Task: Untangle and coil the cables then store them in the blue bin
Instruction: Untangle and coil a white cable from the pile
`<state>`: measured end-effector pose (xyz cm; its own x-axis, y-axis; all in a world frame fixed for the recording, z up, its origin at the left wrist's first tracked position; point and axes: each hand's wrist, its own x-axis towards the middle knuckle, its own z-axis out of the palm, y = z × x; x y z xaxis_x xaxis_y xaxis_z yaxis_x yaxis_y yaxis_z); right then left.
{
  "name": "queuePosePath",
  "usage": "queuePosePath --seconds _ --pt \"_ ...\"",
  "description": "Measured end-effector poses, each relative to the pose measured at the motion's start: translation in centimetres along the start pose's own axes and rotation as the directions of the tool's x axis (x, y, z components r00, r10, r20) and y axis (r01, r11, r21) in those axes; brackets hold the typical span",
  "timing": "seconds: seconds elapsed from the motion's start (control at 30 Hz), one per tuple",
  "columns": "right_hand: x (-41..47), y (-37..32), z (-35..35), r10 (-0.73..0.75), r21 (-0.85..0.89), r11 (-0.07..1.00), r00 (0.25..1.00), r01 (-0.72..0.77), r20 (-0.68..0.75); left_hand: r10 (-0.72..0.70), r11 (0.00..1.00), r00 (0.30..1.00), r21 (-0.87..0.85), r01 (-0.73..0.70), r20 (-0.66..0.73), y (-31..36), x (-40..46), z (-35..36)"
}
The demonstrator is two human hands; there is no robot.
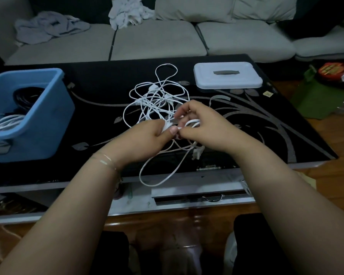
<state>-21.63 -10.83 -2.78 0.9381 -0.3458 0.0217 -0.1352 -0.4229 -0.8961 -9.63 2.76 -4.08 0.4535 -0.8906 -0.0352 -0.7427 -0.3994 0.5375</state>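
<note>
A tangle of white cables point(153, 98) lies on the black table point(266, 124), spreading from its middle toward me. My left hand point(145, 137) grips a white plug end of the cable between thumb and fingers. My right hand point(201, 126) pinches a few small white loops of the same cable right beside it. One long loop point(157, 175) hangs over the table's front edge, and a white plug point(198, 153) lies under my right wrist. The blue bin point(48, 120) stands at the table's left end, holding a black coil point(26, 98) and a white coil point(6, 122).
A white bin lid point(226, 76) with a grey handle rests at the table's back right. Behind the table runs a grey sofa point(157, 40) with crumpled cloths on it. A green stool point(318, 96) with packets stands to the right on the wooden floor.
</note>
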Motion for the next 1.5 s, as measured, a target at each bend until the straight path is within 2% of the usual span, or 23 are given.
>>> queuePosePath --seconds 0.13,0.3,0.37,0.47,0.53,0.6,0.7,0.83,0.97,1.1,1.24,1.34,1.44,1.5 --pt "0.1 -0.3 -0.1 0.000 0.184 0.983 0.997 0.014 -0.077 -0.001 0.999 0.988 0.051 0.009 -0.157 0.7 -0.1 -0.3" --pt "0.4 0.1 -0.2 0.013 0.174 0.985 0.995 0.004 -0.094 -0.030 0.997 0.920 0.054 0.056 -0.391 0.6 -0.3 -0.8" --pt "0.4 0.2 -0.2 0.013 0.139 0.990 0.993 0.003 -0.115 -0.038 0.996 0.900 0.056 0.069 -0.434 0.5 -0.3 -1.1" --pt "0.2 0.1 -0.3 0.007 0.129 0.992 0.992 0.010 -0.128 -0.069 0.997 0.923 -0.002 0.074 -0.379 0.4 -0.3 -1.1" --pt "0.2 0.2 -0.4 0.010 0.175 0.985 0.989 0.016 -0.147 -0.115 0.967 0.966 -0.248 0.056 -0.231 0.6 -0.4 -1.0" --pt "0.3 0.2 -0.4 0.037 0.236 0.972 0.983 0.006 -0.178 -0.078 0.866 0.994 -0.499 0.028 -0.080 1.1 -0.6 -0.8" --pt "0.6 0.4 0.1 0.085 0.274 0.961 0.976 -0.028 -0.201 0.024 0.709 0.999 -0.705 -0.032 -0.021 1.6 -0.6 -0.6" --pt "0.7 0.1 1.2 0.117 0.292 0.955 0.970 -0.051 -0.213 0.074 0.365 0.997 -0.931 -0.002 0.027 1.7 -0.3 -0.3" --pt "0.9 -0.3 2.2 0.243 0.497 0.854 0.962 -0.153 -0.121 0.062 0.002 0.992 -0.994 0.108 0.108 2.1 -0.1 -0.3" --pt "1.0 -0.4 2.7 0.265 0.626 0.759 0.963 -0.178 -0.048 0.054 -0.234 0.994 -0.966 0.107 0.097 2.6 -0.3 -0.5" --pt "0.9 -0.3 3.2 0.247 0.631 0.762 0.966 -0.147 -0.073 0.013 -0.341 0.998 -0.938 0.069 0.068 3.0 -0.6 -0.7" --pt "1.0 -0.1 3.3 0.267 0.630 0.772 0.944 -0.090 -0.193 -0.027 -0.377 0.998 -0.925 0.039 0.053 3.1 -0.5 -0.9" --pt "0.9 -0.2 3.5 0.299 0.611 0.788 0.911 -0.069 -0.283 -0.076 -0.373 0.997 -0.928 -0.003 0.028 2.9 -0.2 -1.0" --pt "1.0 0.0 3.6 0.314 0.562 0.823 0.887 -0.078 -0.337 -0.112 -0.322 0.994 -0.946 -0.025 0.012 2.8 -0.2 -1.3"
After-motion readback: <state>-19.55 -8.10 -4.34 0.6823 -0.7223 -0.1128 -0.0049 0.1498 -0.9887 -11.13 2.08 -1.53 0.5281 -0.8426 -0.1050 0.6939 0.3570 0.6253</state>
